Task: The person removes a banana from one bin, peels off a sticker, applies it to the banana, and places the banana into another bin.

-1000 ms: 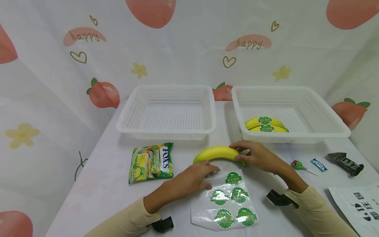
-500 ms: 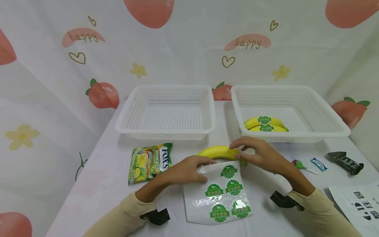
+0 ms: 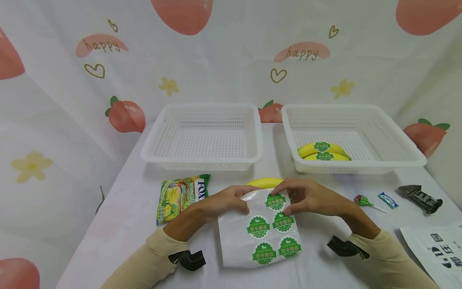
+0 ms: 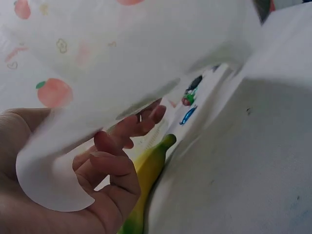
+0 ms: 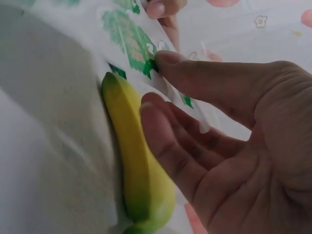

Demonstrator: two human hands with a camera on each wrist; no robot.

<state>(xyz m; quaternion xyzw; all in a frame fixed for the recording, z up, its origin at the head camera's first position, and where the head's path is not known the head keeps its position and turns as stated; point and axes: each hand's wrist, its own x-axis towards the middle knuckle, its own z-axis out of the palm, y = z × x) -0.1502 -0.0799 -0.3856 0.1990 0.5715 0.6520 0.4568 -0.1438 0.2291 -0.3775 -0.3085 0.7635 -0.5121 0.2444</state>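
Observation:
My left hand (image 3: pixel 220 204) grips a white sheet of round green stickers (image 3: pixel 234 245) by its upper left edge. The sheet is raised and tilted up from the table. At its upper right corner, my right hand (image 3: pixel 314 197) pinches it, the thumb against a green sticker (image 5: pixel 131 44) in the right wrist view. Behind the sheet lies a yellow banana (image 3: pixel 265 183), partly hidden in the head view. The right wrist view shows the banana (image 5: pixel 134 146) just beside my right fingers. In the left wrist view my fingers curl behind the sheet, near the banana (image 4: pixel 152 165).
Two white plastic baskets stand at the back. The right basket (image 3: pixel 361 164) holds two bananas (image 3: pixel 323 151) with green stickers; the left basket (image 3: pixel 202 160) is bare. A FOX'S candy bag (image 3: pixel 180 198) lies left. A lollipop (image 3: pixel 362 200), small wrapped sweet (image 3: pixel 388 200) and dark packet (image 3: pixel 420 198) lie right.
My left hand has lifted the sticker sheet and tilted it up in front of the banana. My right hand has moved from the banana onto the sheet's upper right corner.

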